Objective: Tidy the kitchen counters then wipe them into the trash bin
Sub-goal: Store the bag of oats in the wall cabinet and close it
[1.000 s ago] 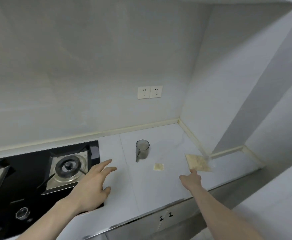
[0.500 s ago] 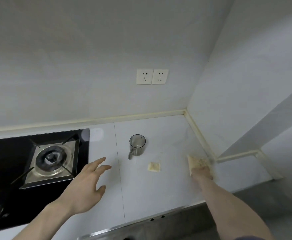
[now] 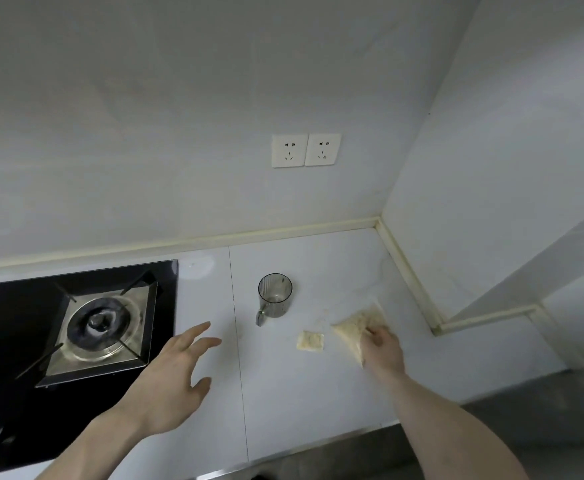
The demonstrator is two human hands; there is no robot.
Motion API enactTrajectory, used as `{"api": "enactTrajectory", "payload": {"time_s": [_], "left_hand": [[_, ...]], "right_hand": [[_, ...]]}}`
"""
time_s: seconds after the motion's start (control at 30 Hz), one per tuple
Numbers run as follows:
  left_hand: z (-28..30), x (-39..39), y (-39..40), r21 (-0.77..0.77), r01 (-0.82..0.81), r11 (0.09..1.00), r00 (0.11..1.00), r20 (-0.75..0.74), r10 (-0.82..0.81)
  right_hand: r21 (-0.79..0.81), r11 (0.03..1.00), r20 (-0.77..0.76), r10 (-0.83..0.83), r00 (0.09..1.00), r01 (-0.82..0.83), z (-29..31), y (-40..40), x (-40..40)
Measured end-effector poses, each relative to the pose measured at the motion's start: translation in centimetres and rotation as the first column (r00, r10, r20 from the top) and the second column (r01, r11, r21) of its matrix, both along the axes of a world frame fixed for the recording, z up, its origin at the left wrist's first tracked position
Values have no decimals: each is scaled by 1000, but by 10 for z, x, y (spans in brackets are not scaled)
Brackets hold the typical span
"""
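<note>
My right hand [image 3: 384, 348] grips a beige cloth [image 3: 356, 325] on the white counter [image 3: 318, 403], near the right corner. The cloth is bunched and partly lifted under my fingers. A small pale yellow square scrap [image 3: 310, 340] lies flat just left of the cloth. A clear glass mug [image 3: 274, 296] with a handle stands upright behind the scrap. My left hand [image 3: 176, 379] hovers over the counter beside the stove, fingers spread and holding nothing.
A black gas hob [image 3: 76, 327] with a steel burner fills the left side. Two wall sockets [image 3: 306, 150] sit above the counter. A side wall and a stepped ledge [image 3: 484, 317] close off the right. The counter's front edge runs along the bottom.
My right hand reached the cloth, took hold of it and dragged it left toward the scrap, bunching it. My left hand stayed hovering beside the stove.
</note>
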State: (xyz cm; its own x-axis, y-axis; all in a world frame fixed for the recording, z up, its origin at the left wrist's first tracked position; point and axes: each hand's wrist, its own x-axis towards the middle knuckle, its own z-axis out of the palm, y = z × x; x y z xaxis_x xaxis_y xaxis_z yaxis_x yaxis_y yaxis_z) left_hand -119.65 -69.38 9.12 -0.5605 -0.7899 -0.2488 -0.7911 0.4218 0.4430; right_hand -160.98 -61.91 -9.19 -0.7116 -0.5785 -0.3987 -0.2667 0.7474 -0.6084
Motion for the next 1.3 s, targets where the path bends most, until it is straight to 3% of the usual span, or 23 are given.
{"api": "enactTrajectory", "payload": {"time_s": [0.13,0.23,0.33,0.47,0.53,0.67,0.73,0.8,0.9,1.2,1.3], "left_hand": [[2,-6,-8,-14,1,1000,1000,1,-1],[3,-2,-10,-16,-28,999,1000,-7,28],[2,3,-6,-16,-62,998,998,-17,62],[-2,12,2,3,-102,995,995,-22,102],[-4,17,6,13,-125,992,992,-24,126],[-5,26,11,25,-158,987,987,-34,159],[-4,28,13,22,-165,986,985,-48,166],[-3,31,15,12,-178,984,982,-66,178],[0,32,18,-2,-191,982,978,-84,190],[24,68,37,-80,-303,950,932,-232,278],[30,96,43,-131,-354,926,911,-271,310]], "right_hand": [[-86,982,-56,-172,983,167,16,-14,9],[-43,967,-19,-254,967,253,23,-23,0],[132,986,16,-104,994,101,29,-35,-18],[361,923,-107,185,977,-136,31,-44,-31],[363,913,-205,275,939,-188,37,-46,-30],[143,925,-382,379,843,-351,55,-51,-17],[87,845,-453,505,735,-528,67,-51,0],[43,681,-475,657,585,-731,80,-53,19],[15,441,-487,787,378,-898,104,-58,50],[-103,-65,-496,868,-5,-993,172,-79,191],[-123,-158,-466,881,-84,-980,197,-84,249]]}}
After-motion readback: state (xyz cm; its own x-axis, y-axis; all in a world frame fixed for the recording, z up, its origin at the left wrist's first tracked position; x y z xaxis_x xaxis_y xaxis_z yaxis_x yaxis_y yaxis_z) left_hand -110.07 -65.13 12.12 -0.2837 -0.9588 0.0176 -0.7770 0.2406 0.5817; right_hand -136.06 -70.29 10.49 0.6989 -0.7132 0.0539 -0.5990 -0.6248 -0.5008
